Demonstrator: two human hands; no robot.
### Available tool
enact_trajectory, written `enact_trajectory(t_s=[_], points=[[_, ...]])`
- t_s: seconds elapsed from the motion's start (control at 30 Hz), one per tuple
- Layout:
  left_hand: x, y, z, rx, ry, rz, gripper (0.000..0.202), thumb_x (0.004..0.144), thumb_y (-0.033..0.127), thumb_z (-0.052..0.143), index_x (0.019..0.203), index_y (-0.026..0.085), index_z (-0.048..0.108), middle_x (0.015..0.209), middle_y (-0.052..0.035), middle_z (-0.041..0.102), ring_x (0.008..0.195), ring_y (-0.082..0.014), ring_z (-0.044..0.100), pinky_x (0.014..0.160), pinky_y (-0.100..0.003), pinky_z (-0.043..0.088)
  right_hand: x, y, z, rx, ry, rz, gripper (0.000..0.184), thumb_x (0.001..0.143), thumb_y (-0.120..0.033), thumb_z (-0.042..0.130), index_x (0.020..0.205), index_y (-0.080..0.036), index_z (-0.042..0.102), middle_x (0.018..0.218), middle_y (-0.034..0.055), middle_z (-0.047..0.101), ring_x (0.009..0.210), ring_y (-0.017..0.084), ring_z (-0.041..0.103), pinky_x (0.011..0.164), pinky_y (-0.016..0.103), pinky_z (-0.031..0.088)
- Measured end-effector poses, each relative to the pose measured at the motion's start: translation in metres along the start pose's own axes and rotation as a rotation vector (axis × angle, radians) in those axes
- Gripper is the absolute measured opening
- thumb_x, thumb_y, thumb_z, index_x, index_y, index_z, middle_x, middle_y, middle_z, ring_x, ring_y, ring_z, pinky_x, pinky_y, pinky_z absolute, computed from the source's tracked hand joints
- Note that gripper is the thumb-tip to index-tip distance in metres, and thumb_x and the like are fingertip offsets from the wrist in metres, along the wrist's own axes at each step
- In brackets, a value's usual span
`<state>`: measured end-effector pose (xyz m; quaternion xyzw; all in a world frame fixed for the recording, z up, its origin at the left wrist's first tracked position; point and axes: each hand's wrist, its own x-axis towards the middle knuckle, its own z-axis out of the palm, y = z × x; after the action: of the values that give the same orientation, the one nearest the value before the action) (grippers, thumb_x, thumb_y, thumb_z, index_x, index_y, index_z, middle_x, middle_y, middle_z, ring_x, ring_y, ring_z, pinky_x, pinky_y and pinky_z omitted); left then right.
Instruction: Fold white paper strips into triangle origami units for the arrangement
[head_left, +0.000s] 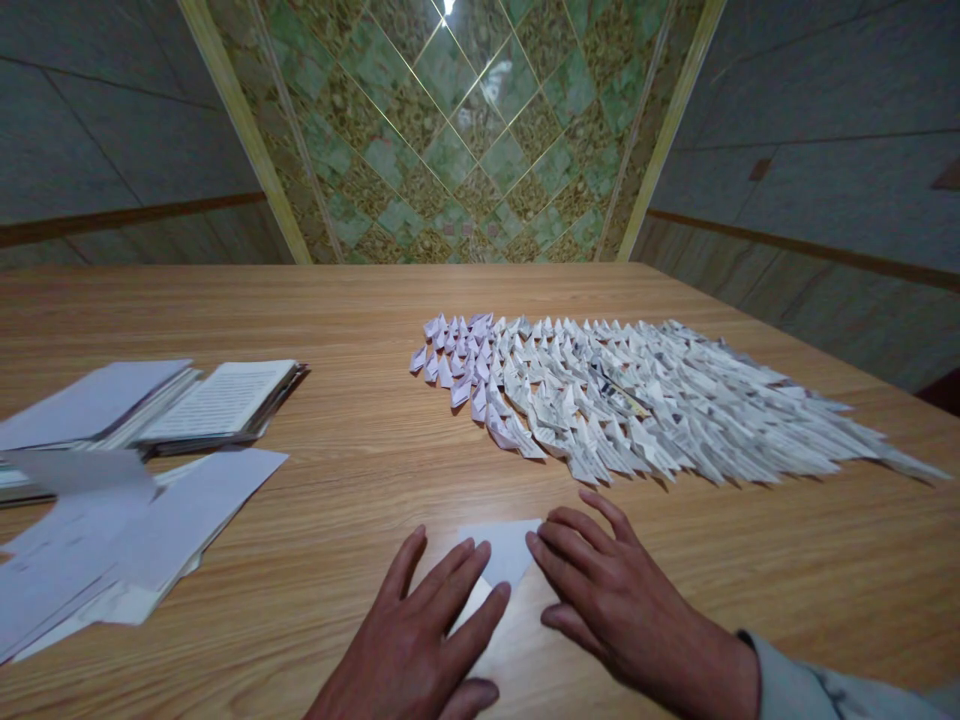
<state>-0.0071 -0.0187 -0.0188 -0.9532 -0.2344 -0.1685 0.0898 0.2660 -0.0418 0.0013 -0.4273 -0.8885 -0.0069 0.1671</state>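
Note:
A small folded piece of white paper (pixel 504 548) lies flat on the wooden table in front of me, its lower part narrowing to a point. My left hand (pixel 427 635) rests on its left side, fingers stretched out and spread, with the fingertips on the paper. From the right, my right hand (pixel 619 590) touches the paper's right corner with its fingertips, the fingers extended and slightly apart. Parts of the paper are hidden under the left fingers. Beyond the hands stand many small folded paper boats (pixel 600 400) in dense rows, the leftmost ones pale lilac.
At the left lie loose lilac-white sheets (pixel 217 505) and a printed paper stack (pixel 225 395) beside another pile (pixel 97 400). The wooden table (pixel 337 330) reaches toward a green diamond-tiled wall (pixel 480 130).

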Motion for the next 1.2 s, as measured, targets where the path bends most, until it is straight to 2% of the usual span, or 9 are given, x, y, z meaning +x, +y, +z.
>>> enact_trajectory(t_s=[0.1,0.33,0.57,0.67,0.73,0.8,0.87,1.03,1.2], points=[[0.003,0.000,-0.007,0.036,-0.017,0.017,0.054,0.090,0.034,0.068,0.140,0.023,0.054,0.138,-0.0155,0.065,0.126,-0.0304,0.061,0.122,-0.055,-0.001,0.007,-0.002,-0.001,0.017,-0.024,0.027,0.042,0.096,-0.044,0.066,0.129,-0.019,0.058,0.116,0.0063,0.067,0.119,0.026,0.053,0.121,0.045,0.012],[0.011,0.000,-0.015,-0.007,-0.101,0.004,0.057,0.085,0.030,0.072,0.139,0.024,0.054,0.139,-0.0151,0.065,0.125,-0.0323,0.062,0.115,-0.055,0.030,0.032,-0.018,0.005,0.027,-0.082,-0.033,0.041,0.098,-0.047,0.061,0.128,-0.018,0.056,0.110,0.0061,0.066,0.109,0.026,0.055,0.118,0.047,0.017],[0.000,-0.004,-0.010,-0.073,-0.088,0.005,0.057,0.088,0.031,0.070,0.141,0.022,0.052,0.142,-0.0183,0.062,0.124,-0.0352,0.063,0.109,-0.059,0.037,0.016,-0.006,0.002,0.034,-0.025,-0.006,0.037,0.096,-0.041,0.065,0.125,-0.018,0.058,0.111,0.0053,0.067,0.109,0.025,0.054,0.120,0.043,0.010],[0.007,-0.012,-0.016,-0.241,-0.106,-0.063,0.043,0.094,0.030,0.065,0.136,0.025,0.055,0.136,-0.0105,0.068,0.119,-0.0307,0.065,0.112,-0.055,0.036,0.014,-0.002,0.000,0.047,-0.019,0.022,0.032,0.096,-0.038,0.066,0.121,-0.018,0.060,0.109,0.0047,0.066,0.107,0.024,0.054,0.119,0.045,0.013],[0.019,-0.019,-0.021,-0.346,-0.118,-0.227,0.025,0.098,0.023,0.060,0.123,0.027,0.062,0.119,-0.0044,0.074,0.105,-0.0252,0.069,0.108,-0.051,0.040,0.020,-0.002,0.002,0.046,-0.027,0.030,0.020,0.097,-0.036,0.065,0.109,-0.019,0.064,0.100,0.0032,0.066,0.101,0.023,0.055,0.117,0.046,0.018],[0.033,-0.024,-0.024,-0.420,-0.121,-0.356,0.015,0.099,0.022,0.057,0.112,0.023,0.065,0.109,-0.0058,0.072,0.098,-0.0249,0.067,0.093,-0.044,0.050,0.032,-0.002,0.004,0.022,-0.027,0.044,0.014,0.098,-0.031,0.063,0.091,-0.020,0.065,0.090,0.0020,0.065,0.095,0.022,0.055,0.114,0.047,0.023],[0.045,-0.029,-0.022,-0.442,-0.173,-0.429,0.013,0.097,0.021,0.061,0.109,0.022,0.066,0.108,-0.0073,0.067,0.099,-0.0270,0.062,0.086,-0.043,0.050,0.045,-0.002,0.005,-0.016,-0.006,0.066,0.014,0.096,-0.026,0.066,0.084,-0.019,0.065,0.086,0.0028,0.065,0.093,0.023,0.055,0.110,0.047,0.029],[0.053,-0.034,-0.013,-0.495,-0.233,-0.516,0.014,0.090,0.020,0.070,0.102,0.021,0.063,0.103,-0.0057,0.061,0.097,-0.0273,0.057,0.082,-0.041,0.047,0.063,-0.006,-0.003,0.109,-0.120,0.203,0.024,0.084,-0.028,0.080,0.100,-0.017,0.066,0.104,0.0071,0.066,0.100,0.027,0.054,0.094,0.042,0.041],[0.047,-0.035,-0.008,-0.566,-0.217,-0.508,0.007,0.094,0.022,0.064,0.091,0.020,0.058,0.097,-0.0040,0.058,0.092,-0.0252,0.055,0.079,-0.039,0.044,0.064,-0.009,-0.005,0.287,-0.176,0.331,0.032,0.079,-0.028,0.084,0.103,-0.017,0.065,0.104,0.0064,0.066,0.098,0.026,0.055,0.089,0.039,0.038]])
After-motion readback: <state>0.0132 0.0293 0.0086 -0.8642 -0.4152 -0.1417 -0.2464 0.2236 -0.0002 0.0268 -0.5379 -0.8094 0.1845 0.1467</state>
